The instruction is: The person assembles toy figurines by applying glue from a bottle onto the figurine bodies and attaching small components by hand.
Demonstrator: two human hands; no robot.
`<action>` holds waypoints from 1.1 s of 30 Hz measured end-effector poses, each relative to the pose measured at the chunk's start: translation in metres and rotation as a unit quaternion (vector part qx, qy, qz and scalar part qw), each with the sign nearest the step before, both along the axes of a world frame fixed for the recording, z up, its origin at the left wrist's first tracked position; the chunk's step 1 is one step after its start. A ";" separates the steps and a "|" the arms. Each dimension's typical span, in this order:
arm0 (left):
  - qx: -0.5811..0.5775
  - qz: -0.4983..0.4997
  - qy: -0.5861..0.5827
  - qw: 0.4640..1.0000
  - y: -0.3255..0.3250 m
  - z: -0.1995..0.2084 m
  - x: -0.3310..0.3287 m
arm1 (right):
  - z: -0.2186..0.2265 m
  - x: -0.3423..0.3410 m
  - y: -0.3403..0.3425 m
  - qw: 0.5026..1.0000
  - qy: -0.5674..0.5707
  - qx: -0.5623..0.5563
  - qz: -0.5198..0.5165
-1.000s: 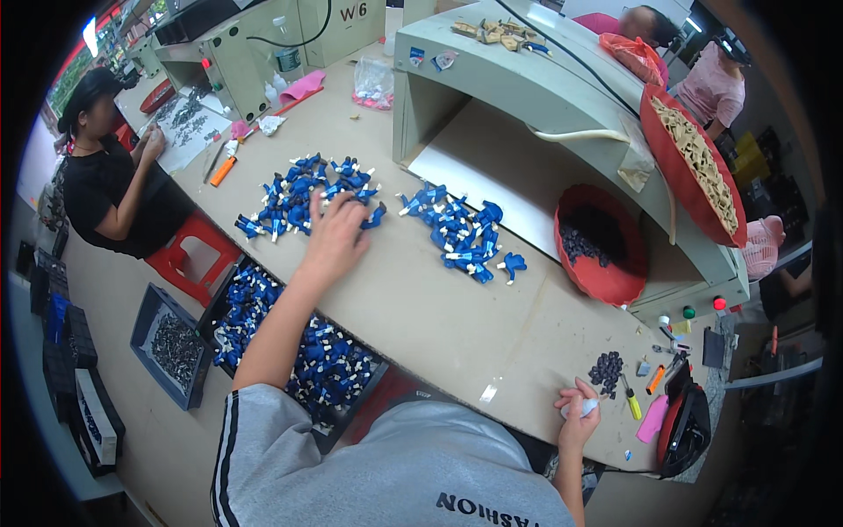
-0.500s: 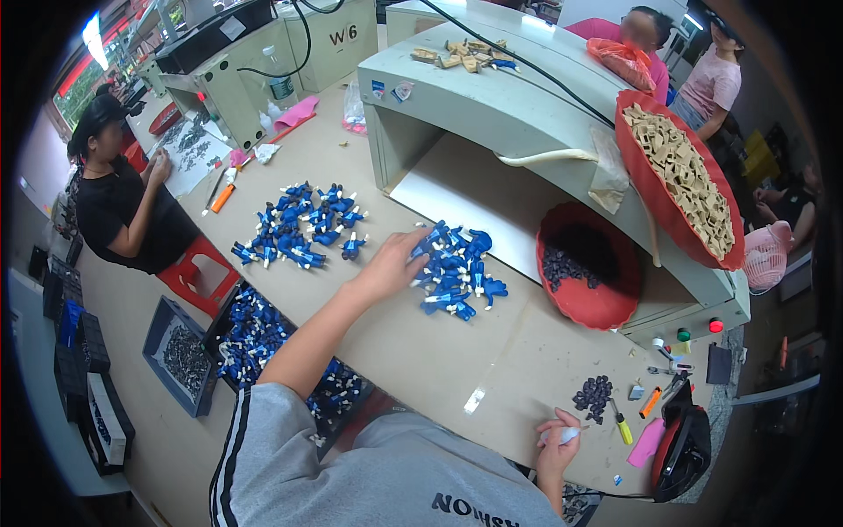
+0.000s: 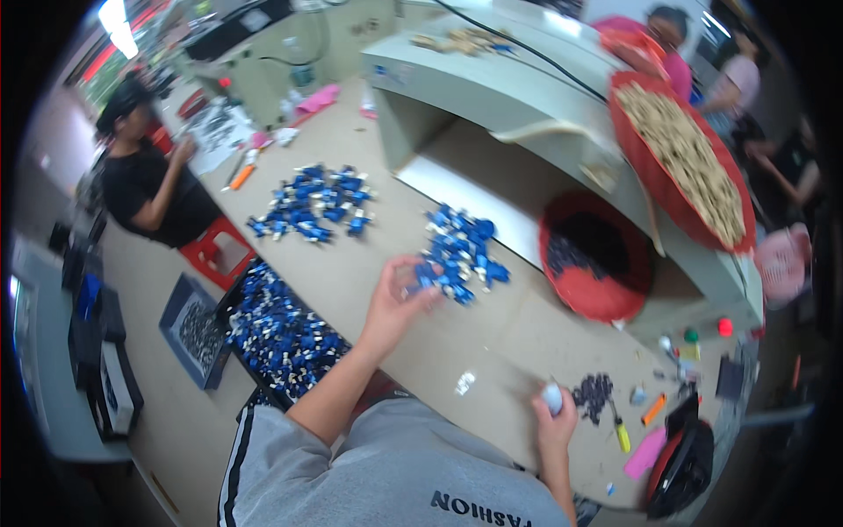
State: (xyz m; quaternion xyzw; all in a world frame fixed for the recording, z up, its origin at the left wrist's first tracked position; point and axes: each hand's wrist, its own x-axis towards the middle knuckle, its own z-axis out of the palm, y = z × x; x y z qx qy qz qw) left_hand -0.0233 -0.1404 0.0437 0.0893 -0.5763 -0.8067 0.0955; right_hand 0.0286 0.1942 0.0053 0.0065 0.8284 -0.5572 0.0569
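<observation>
Head view shows the left hand curved beside blue figurine pieces on the table, whether gripping one I cannot tell, these probably light, stiff, best pinched by the body, while the right hand clasps a pale bottle.

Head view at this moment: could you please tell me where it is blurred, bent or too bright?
In the head view, the left hand and nearby blue pieces look smeared, probably by motion; in the head view, the pale machine has bowed edges, and the corners go black; in the head view, the lamp at upper left is washed out to white.
</observation>
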 end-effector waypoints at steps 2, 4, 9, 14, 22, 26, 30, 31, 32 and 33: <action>0.044 -0.077 -0.021 0.996 0.047 0.000 0.016 | -0.011 -0.008 0.002 0.995 0.081 -0.049 0.024; 0.087 -0.149 -0.041 0.984 0.076 -0.014 0.024 | 0.032 -0.022 -0.029 0.971 0.030 -0.235 -0.034; -0.028 -0.188 0.000 0.982 0.114 -0.051 0.002 | 0.013 -0.039 -0.020 0.952 0.217 -0.216 -0.020; -0.038 -0.197 -0.009 0.980 0.123 -0.047 0.004 | 0.009 -0.034 -0.016 0.944 0.248 -0.208 -0.065; -0.018 -0.169 -0.021 0.985 0.122 -0.052 0.007 | 0.006 -0.036 -0.017 0.925 0.362 -0.112 -0.020; 0.003 -0.149 -0.018 0.989 0.121 -0.060 0.007 | 0.007 -0.038 -0.021 0.904 0.427 -0.022 0.014; -0.001 -0.140 -0.008 0.990 0.123 -0.061 0.006 | 0.009 -0.038 -0.022 0.894 0.448 0.010 0.023; -0.001 -0.140 -0.009 0.990 0.123 -0.062 0.006 | 0.009 -0.037 -0.022 0.894 0.447 0.009 0.023; -0.006 -0.140 -0.009 0.990 0.123 -0.064 0.006 | 0.009 -0.037 -0.022 0.892 0.450 0.016 0.024; -0.011 -0.141 -0.009 0.990 0.123 -0.065 0.005 | 0.009 -0.037 -0.022 0.891 0.453 0.022 0.024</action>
